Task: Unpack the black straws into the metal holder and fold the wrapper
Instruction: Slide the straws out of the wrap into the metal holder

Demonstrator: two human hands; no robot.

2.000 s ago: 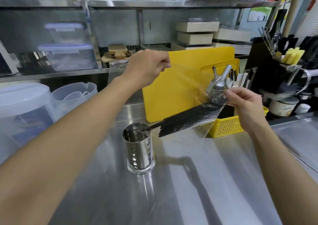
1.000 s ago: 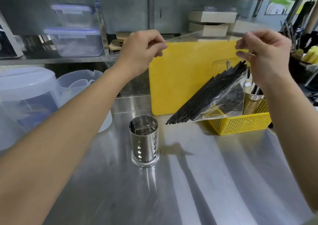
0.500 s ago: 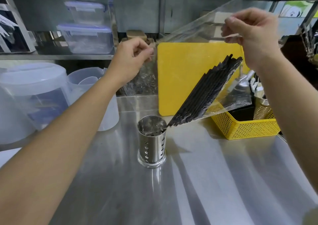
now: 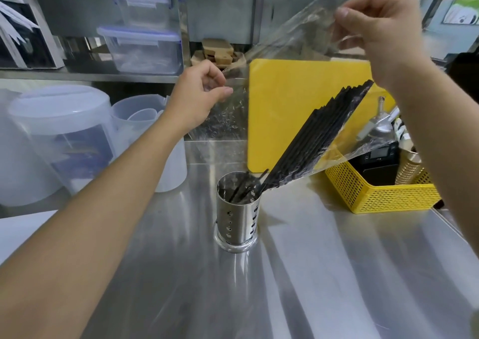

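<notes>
The bundle of black plastic straws (image 4: 318, 139) slants from one o'clock down to seven, into the perforated metal holder (image 4: 238, 216); both hands' fingers (image 4: 363, 17) pinch the clear plastic wrapper (image 4: 280, 40), right hand (image 4: 381, 27) nearer.

My one camera sits on my head, looking forward and down across the steel counter (image 4: 324, 274) toward the far shelving (image 4: 90, 72). It is wide-angle and close: my forearms enter from the near left and right edges, and the metal holder (image 4: 238, 218) stands centre frame.
</notes>
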